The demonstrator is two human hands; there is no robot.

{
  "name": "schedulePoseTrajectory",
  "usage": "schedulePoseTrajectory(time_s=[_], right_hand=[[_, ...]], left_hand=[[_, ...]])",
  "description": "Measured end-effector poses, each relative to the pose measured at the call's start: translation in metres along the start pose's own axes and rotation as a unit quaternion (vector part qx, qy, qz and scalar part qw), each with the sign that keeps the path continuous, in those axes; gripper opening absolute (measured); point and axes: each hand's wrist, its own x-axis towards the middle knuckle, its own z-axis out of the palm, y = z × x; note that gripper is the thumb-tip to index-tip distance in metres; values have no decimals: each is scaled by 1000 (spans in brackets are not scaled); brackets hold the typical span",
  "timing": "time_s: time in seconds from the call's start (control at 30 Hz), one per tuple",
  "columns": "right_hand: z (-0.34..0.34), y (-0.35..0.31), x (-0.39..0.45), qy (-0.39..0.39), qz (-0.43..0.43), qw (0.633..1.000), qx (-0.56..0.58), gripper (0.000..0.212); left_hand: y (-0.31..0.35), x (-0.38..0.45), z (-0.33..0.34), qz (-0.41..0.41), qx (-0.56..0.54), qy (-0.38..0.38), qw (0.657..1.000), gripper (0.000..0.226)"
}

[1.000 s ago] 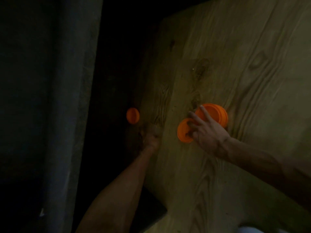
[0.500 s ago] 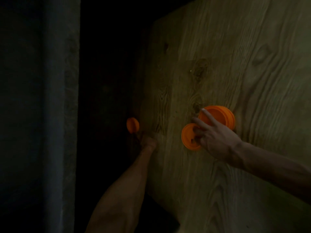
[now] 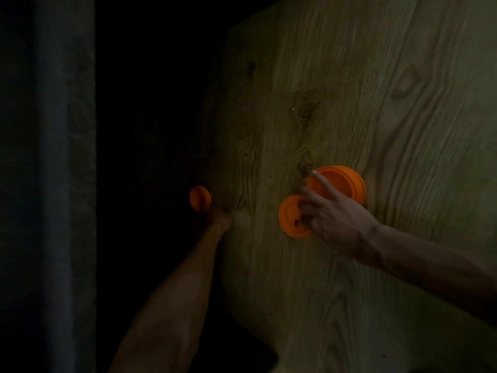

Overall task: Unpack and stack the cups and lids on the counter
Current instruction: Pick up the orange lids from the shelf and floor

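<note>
Dim light over the wooden bench (image 3: 376,103). A bright orange lid (image 3: 291,217), round with a small hole, lies flat beside the orange stack (image 3: 347,184). The right hand (image 3: 333,219) spreads relaxed fingers over both. At the bench's left edge, the left hand (image 3: 219,220) grips another orange lid (image 3: 199,198).

Dim indoor spot, prob. a home or small café/shop back area; can't tell which. Clues: pale wood-grain surface (image 3: 376,103) w/ knots, lit only on the right side; orange disposable-type drink lids (image 3: 291,216) on it; grey curtain or wall panel (image 3: 48,157) at left, w/ a dark gap between it & the surface edge. Very low light, little else visible.
</note>
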Motion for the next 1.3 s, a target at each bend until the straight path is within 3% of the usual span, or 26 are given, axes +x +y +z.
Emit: schedulePoseTrajectory(time_s=[0.3,0.43,0.67,0.8,0.9,0.97,1.07,1.13,1.23,1.3], right_hand=[[-8,10,-16,-18,26,999,-26,48],[-10,24,-42,-25,65,997,-26,49],[-8,40,-94,-31,121,991,-44,56],[-8,53,-117,73,93,993,12,49],[-5,67,-138,161,85,983,26,35],[-6,73,-157,197,125,971,54,44],[-12,82,-174,169,216,957,90,84],[-18,87,-174,104,261,955,99,109],[-22,85,-161,39,267,957,105,120],[-22,84,-155,29,273,955,115,119]], left_hand=[[24,-113,56,197,-5,75,978,67],[25,-167,88,263,-33,59,962,69],[60,-241,103,417,-54,128,898,75],[78,-256,110,499,-7,184,847,65],[92,-261,107,519,1,157,840,59],[97,-264,101,517,-15,162,840,46],[103,-264,86,457,-139,152,865,21],[113,-258,76,403,-195,116,886,37],[133,-239,70,409,-135,8,903,118],[145,-227,75,415,-95,-36,904,131]])
